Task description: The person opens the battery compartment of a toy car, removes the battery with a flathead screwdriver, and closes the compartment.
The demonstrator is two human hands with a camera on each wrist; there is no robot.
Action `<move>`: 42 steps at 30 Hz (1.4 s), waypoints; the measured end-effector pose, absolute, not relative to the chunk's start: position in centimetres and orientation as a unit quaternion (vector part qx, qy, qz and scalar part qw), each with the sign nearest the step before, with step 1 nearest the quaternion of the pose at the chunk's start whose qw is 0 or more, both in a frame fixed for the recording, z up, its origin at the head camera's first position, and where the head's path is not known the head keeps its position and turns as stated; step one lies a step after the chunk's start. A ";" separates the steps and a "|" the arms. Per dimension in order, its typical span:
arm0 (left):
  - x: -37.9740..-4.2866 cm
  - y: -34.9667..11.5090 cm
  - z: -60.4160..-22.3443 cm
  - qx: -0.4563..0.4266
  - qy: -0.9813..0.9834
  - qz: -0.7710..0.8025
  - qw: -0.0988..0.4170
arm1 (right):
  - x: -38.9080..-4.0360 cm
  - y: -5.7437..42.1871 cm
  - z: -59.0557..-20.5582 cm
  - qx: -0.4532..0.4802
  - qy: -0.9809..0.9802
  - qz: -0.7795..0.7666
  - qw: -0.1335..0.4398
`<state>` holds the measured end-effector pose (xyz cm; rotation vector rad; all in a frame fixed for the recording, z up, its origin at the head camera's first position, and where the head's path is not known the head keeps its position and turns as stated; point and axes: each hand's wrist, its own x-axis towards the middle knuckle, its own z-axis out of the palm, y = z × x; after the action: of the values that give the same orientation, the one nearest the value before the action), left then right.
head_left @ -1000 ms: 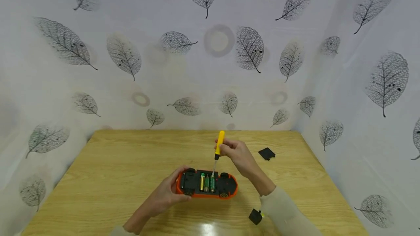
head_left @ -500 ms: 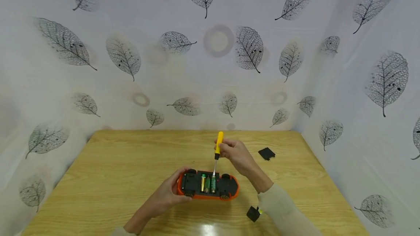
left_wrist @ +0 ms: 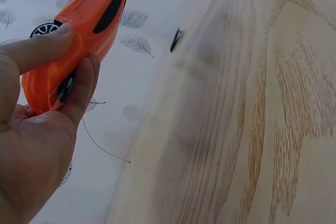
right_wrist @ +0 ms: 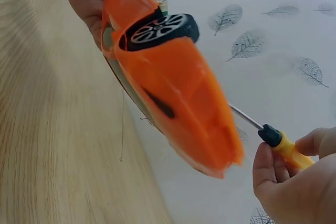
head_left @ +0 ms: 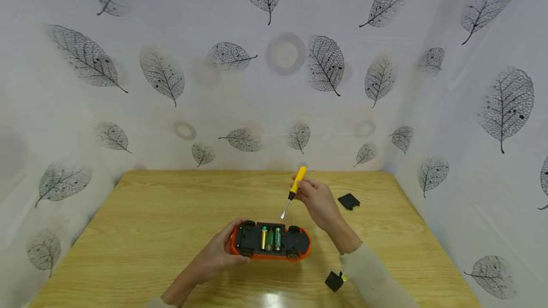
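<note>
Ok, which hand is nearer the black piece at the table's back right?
Right. The right hand, holding the screwdriver, is just left of the black piece; the left hand, gripping the car, is much farther left.

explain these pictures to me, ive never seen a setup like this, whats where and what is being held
There is no machine here, just a person working bare-handed. The wide picture comes from a camera worn on the head, looking forward and down; the two closer ones come from cameras on the left and right wrists. The left hand grips an orange toy car, underside up, with three batteries showing in it. The right hand holds a yellow screwdriver. On the wooden table lie a flat black piece and a black blocky piece.
</note>
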<state>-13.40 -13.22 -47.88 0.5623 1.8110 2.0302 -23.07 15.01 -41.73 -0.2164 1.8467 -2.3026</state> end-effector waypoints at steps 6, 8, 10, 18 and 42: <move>-13.5 -13.5 -47.9 0.198 0.641 0.720 0.178 | -22.9 16.8 -41.4 -0.063 0.599 -0.795 0.067; -13.5 -13.6 -47.9 0.200 0.643 0.718 0.176 | -22.8 17.6 -41.4 -0.070 0.596 -0.797 0.060; -13.5 -13.7 -47.9 0.200 0.643 0.718 0.175 | -22.8 18.3 -41.4 -0.071 0.597 -0.797 0.052; -13.6 -13.9 -47.8 0.200 0.645 0.718 0.170 | -23.1 21.0 -42.4 -0.041 0.620 -0.783 0.038; -13.5 -14.5 -48.0 0.209 0.641 0.720 0.166 | -24.3 23.7 -48.9 0.032 0.735 -0.674 0.069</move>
<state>-13.50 -14.52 -47.96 0.5945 1.8246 2.0509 -24.26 23.74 -48.88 0.0977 2.2116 -2.0296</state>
